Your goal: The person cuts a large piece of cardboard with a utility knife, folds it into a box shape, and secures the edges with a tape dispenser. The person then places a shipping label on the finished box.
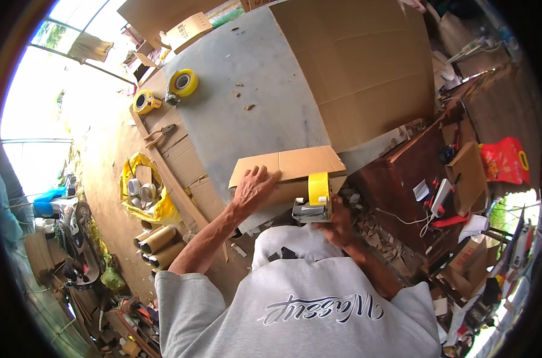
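A small brown cardboard box (295,161) sits at the near edge of the grey tabletop, its long flap facing up. My left hand (256,186) lies on that flap left of its middle, fingers spread and slightly bent, pressing on the cardboard. At the box's right end, my right hand (338,222) is closed around a tape dispenser (311,212) loaded with a yellow roll of tape (319,187). The roll is against the box's near side. The dispenser's handle is mostly hidden by my fingers, and I cannot tell whether tape is stuck down.
A large cardboard sheet (366,71) covers the table's right side. At the far left are another yellow tape dispenser (184,83), a tape roll (144,102) and pliers (160,135). A yellow bag (169,210) of tape rolls and several cardboard tubes (159,238) lie on the floor.
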Available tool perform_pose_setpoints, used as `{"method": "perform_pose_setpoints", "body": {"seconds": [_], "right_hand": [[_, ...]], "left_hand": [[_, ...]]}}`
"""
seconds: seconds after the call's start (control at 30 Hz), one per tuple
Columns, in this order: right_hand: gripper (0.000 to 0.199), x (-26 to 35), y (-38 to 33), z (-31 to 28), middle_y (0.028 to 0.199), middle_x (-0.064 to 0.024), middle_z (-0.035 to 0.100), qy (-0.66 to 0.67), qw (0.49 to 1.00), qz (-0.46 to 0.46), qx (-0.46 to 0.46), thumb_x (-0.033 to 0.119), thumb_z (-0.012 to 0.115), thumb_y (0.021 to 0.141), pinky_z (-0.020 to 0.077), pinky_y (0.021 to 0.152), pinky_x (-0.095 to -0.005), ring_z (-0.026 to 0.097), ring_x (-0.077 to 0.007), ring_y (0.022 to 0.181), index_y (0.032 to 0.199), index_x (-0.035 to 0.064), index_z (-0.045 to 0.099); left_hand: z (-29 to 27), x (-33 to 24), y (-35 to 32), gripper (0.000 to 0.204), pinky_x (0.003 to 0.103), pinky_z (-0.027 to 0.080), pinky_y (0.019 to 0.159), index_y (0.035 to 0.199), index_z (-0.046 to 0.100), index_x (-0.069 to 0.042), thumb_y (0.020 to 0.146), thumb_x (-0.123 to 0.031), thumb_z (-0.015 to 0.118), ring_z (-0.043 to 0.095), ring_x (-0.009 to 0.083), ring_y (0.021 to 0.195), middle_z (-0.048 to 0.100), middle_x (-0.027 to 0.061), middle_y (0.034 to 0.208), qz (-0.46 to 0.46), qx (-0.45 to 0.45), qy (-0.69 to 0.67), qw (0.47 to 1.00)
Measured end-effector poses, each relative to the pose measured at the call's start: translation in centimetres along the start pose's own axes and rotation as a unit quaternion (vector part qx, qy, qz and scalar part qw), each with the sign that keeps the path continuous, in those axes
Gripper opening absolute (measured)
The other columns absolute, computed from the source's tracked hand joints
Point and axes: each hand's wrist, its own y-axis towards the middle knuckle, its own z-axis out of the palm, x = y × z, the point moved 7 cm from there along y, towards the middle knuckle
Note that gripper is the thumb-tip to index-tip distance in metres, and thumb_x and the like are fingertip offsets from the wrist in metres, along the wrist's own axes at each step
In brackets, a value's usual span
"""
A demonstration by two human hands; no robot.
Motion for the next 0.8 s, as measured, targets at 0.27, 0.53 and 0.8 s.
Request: {"method": "perform_pose_setpoints", "body": {"seconds": [0.27, 0.53, 0.8], "right_hand": [[0.045, -0.3, -3.0, -0.4, 0.117, -0.0112, 0.071, 0.005, 0.999, 0.024, 0.021, 0.017, 0.085, 0.078, 0.0402, 0.107, -0.0413, 0.06, -0.0286, 0.114, 0.12, 0.0064, 0.071], [0.05, 0.9, -1.0, -1.1, 0.111, -0.0137, 0.069, 0.066, 0.998, 0.0, 0.024, 0.016, 0.087, 0.073, 0.0491, 0.097, -0.0416, 0.062, -0.0322, 0.107, 0.117, 0.0024, 0.068], [0.057, 0.0, 0.8, 1.5, 0.12, -0.0151, 0.069, 0.146, 0.982, 0.066, 0.096, 0.013, 0.087, 0.074, 0.0489, 0.102, -0.0382, 0.064, -0.0294, 0.114, 0.126, 0.0008, 0.067]], "left_hand": [[-0.6, 2.2, 0.4, 0.023, 0.047, 0.048, 0.079, 0.107, 0.066, -0.011, 0.085, -0.017, 0.072, 0.06, 0.0321, 0.092, 0.059, 0.0104, 0.094, -0.126, -0.151, 0.027, 0.98], [-0.1, 0.3, 0.5, 0.016, 0.044, 0.047, 0.078, 0.098, 0.063, -0.008, 0.089, -0.019, 0.07, 0.058, 0.0312, 0.09, 0.057, 0.0102, 0.091, -0.012, -0.101, 0.03, 0.994], [-0.9, 1.2, 1.6, 0.044, 0.042, 0.05, 0.079, 0.127, 0.07, -0.01, 0.083, -0.011, 0.069, 0.058, 0.0306, 0.09, 0.059, 0.0104, 0.092, 0.023, -0.059, -0.06, 0.996]]}}
